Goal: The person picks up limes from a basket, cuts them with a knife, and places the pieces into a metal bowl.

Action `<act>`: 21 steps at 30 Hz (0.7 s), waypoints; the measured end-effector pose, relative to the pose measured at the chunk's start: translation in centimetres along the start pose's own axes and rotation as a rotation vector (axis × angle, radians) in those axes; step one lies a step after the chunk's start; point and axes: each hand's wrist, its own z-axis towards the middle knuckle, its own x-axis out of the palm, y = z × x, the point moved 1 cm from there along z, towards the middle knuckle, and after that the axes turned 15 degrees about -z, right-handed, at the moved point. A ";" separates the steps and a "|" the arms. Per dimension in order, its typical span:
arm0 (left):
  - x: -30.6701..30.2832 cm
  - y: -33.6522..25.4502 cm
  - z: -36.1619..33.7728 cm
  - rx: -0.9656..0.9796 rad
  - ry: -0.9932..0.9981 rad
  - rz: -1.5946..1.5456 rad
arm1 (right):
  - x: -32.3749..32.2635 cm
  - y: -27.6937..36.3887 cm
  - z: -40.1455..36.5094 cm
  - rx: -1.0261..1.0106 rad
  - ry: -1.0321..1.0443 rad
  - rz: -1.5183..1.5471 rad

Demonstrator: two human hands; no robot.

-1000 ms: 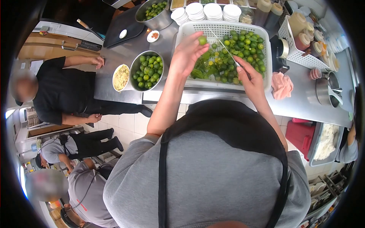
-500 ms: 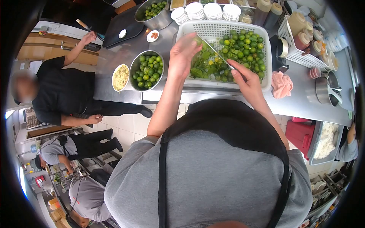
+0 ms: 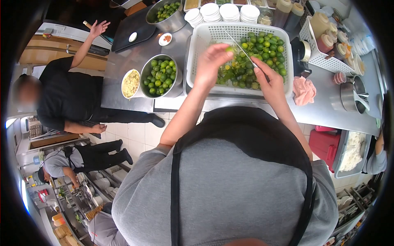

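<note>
My left hand (image 3: 211,65) is closed around a small green lime (image 3: 230,49), mostly hidden by the fingers. In my right hand (image 3: 269,81) is a knife (image 3: 240,47), its narrow blade pointing up and left, close to that lime. Both hands are over a white perforated basket (image 3: 197,41). Many green limes (image 3: 266,47) fill the basket's right and middle, with loose leaves and stems among them toward the left. Left of the basket stands a metal pot (image 3: 179,84) full of limes.
A bowl of chopped yellowish food (image 3: 131,83) touches the pot. Farther back are another pot of limes (image 3: 165,14), a small dish (image 3: 165,39) and stacked white lids (image 3: 210,13). A pink cloth (image 3: 304,91) and bottle basket (image 3: 324,57) lie right. A co-worker (image 3: 67,92) stands left.
My left hand has moved right and slightly down with the lime, nearer the knife. The knife's tip has shifted right and up. The co-worker's raised hand has opened and lifted.
</note>
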 end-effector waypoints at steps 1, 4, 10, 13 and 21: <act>-0.8 -0.3 0.6 0.062 -0.056 -0.006 | -0.1 0.4 -0.3 0.024 0.037 0.042; -2.1 -1.3 1.8 0.186 -0.125 0.023 | -0.1 0.7 -1.2 0.006 0.076 0.076; -2.3 -1.0 2.2 0.243 -0.152 0.179 | 0.0 1.3 -1.0 0.011 0.112 0.044; -1.1 -0.3 1.3 0.137 -0.114 0.199 | 0.3 1.2 -0.5 -0.001 0.072 0.007; -3.4 -1.0 2.1 -0.049 -0.062 -0.340 | 0.9 0.5 -0.2 -0.111 0.006 -0.020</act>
